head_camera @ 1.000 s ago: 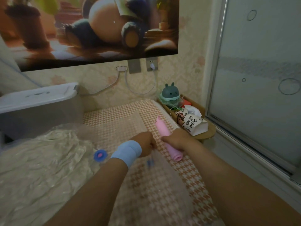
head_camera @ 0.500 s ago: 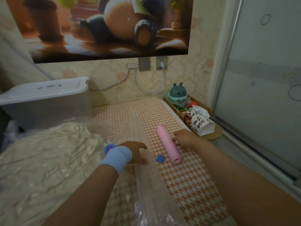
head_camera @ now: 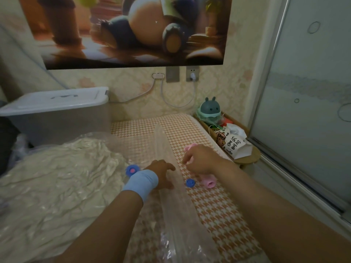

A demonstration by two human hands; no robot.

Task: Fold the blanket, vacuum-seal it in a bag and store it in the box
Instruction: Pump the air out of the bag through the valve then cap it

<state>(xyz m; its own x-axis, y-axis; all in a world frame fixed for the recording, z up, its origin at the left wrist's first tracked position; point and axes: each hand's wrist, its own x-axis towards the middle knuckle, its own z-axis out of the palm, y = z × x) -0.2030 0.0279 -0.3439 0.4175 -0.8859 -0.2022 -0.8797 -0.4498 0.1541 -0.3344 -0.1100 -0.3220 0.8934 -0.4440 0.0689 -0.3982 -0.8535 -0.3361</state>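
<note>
Left hand (head_camera: pixel 163 174) rests released on the clear bag (head_camera: pixel 176 205), the blanket (head_camera: pixel 57 177) inside it at the left side of the bed (head_camera: pixel 218 211). Right hand (head_camera: pixel 202 160) curls round the pink pump (head_camera: pixel 209 182) near the right edge

A cartoon poster (head_camera: pixel 133 29) hangs above a wall socket (head_camera: pixel 192 73) and white cable (head_camera: pixel 178 106). A teal toy (head_camera: pixel 209 109) and what appears to be a tissue pack (head_camera: pixel 235 143) sit on a wooden shelf (head_camera: pixel 251 155).

To our left, cream blanket (head_camera: pixel 57 177) crumpled inside clear vacuum bag (head_camera: pixel 176 205), blue valve (head_camera: pixel 132 170) on top, pink pump (head_camera: pixel 209 182) just beside, translucent box (head_camera: pixel 57 124) behind, white lid (head_camera: pixel 57 100) shut.
</note>
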